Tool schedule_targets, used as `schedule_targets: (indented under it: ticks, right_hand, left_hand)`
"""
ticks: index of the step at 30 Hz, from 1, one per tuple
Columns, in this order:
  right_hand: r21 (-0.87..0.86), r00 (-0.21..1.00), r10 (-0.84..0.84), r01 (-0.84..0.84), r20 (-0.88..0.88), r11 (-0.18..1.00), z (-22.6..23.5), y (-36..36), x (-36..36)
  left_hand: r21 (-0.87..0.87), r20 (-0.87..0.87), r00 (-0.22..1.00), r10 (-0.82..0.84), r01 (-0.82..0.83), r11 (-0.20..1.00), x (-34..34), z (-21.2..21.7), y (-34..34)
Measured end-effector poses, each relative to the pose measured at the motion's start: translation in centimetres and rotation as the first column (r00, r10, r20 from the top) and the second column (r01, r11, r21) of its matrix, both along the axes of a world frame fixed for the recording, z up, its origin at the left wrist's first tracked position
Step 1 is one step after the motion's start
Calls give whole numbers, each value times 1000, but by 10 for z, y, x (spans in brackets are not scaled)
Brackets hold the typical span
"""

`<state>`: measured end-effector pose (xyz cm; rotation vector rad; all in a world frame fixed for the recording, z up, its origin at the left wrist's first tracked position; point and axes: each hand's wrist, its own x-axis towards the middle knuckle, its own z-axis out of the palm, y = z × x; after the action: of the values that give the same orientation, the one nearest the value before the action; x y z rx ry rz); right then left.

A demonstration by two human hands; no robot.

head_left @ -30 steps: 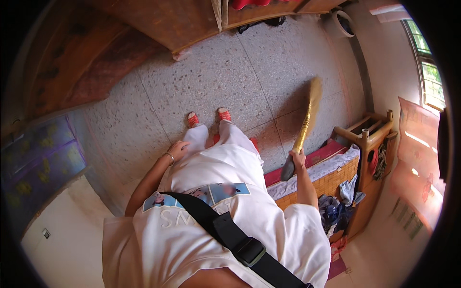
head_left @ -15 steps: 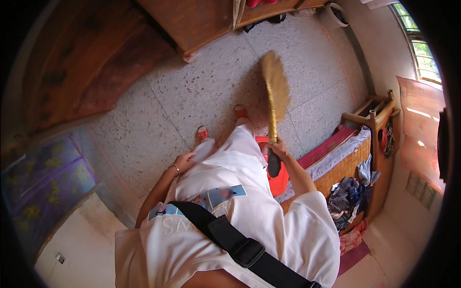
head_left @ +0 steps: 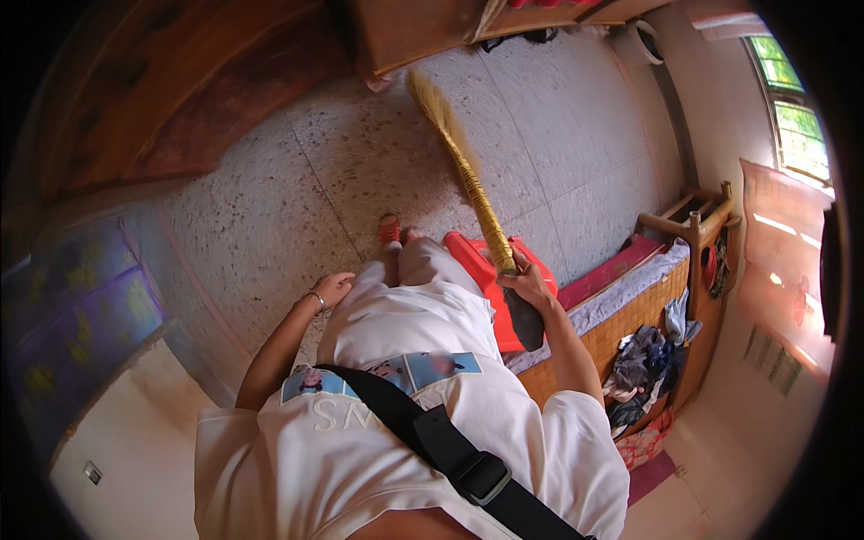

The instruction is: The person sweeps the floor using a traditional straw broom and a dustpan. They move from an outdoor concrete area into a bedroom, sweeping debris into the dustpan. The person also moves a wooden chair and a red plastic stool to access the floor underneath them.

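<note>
My right hand [head_left: 529,281] is wrapped around the handle of a straw broom [head_left: 480,200], just above its dark grip end. The broom slants forward and to the left, its bristles low over the speckled floor, near the wooden furniture. My left hand [head_left: 336,290], with a bracelet at the wrist, hangs beside my left thigh. It holds nothing, and its fingers are loosely bent. Just beneath the broom handle, by my right leg, is a red plastic object [head_left: 463,256], partly covered by my hand and the broom; its kind is unclear.
Large wooden furniture [head_left: 414,31] lines the far side. At right stands a bamboo-framed bench or bed [head_left: 621,310] with piled clothes [head_left: 643,364] on it. A white bin [head_left: 637,43] stands in the far right corner. Patterned purple cloth [head_left: 85,306] hangs at left.
The broom has swung left, its bristles now nearer the wooden furniture. My legs have shifted, more of the red plastic object shows, and my left hand has come slightly away from my thigh.
</note>
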<state>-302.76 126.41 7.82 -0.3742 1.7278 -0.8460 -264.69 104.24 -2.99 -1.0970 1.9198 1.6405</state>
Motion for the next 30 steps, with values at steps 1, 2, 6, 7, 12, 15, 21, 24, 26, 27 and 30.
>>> schedule_targets:
  ticks: [1, 2, 6, 7, 12, 15, 21, 24, 26, 27, 30]
  right_hand:
    - [-76, 997, 13, -19, -73, 997, -17, 1, 0]
    - [-55, 964, 67, -84, -258, 995, -50, 6, -8]
    - [245, 802, 327, -231, -499, 942, -79, -74, -31]
    - [259, 755, 358, -254, -549, 932, -97, -86, -40]
    - [635, 508, 677, -289, -532, 716, -102, -119, -37]
    - [674, 412, 772, -388, -483, 629, -108, -77, -43]
    - [479, 586, 713, -533, -386, 697, 15, -1, -64]
    - [428, 691, 611, -453, -386, 782, 31, 37, -71]
    - [376, 716, 543, -403, -438, 834, 11, 60, -84]
    - [344, 728, 507, -379, -462, 859, -3, 65, -87]
    - [212, 885, 284, -218, -368, 953, -68, 64, -96]
  left_hand:
    - [12, 21, 1000, 3, -3, 1000, 2, 0, 3]
    - [23, 42, 999, 3, -4, 1000, 4, 1, 7]
    - [-12, 82, 997, -16, 18, 1000, 19, 9, 18]
    - [-5, 113, 993, -21, 22, 1000, 23, 13, 19]
    - [-51, 122, 990, 71, -66, 997, 50, 6, 40]
    - [-57, 156, 987, 36, -27, 998, 50, 8, 52]
    - [-126, 42, 997, 60, -54, 991, 37, -6, 87]
    - [-112, 79, 996, 47, -38, 993, 27, -7, 101]
    - [-185, -6, 998, 55, -55, 981, 30, -15, 118]
    - [-189, -1, 998, 59, -58, 980, 32, -15, 125]
    - [-200, -5, 998, 64, -63, 978, 37, -9, 147]
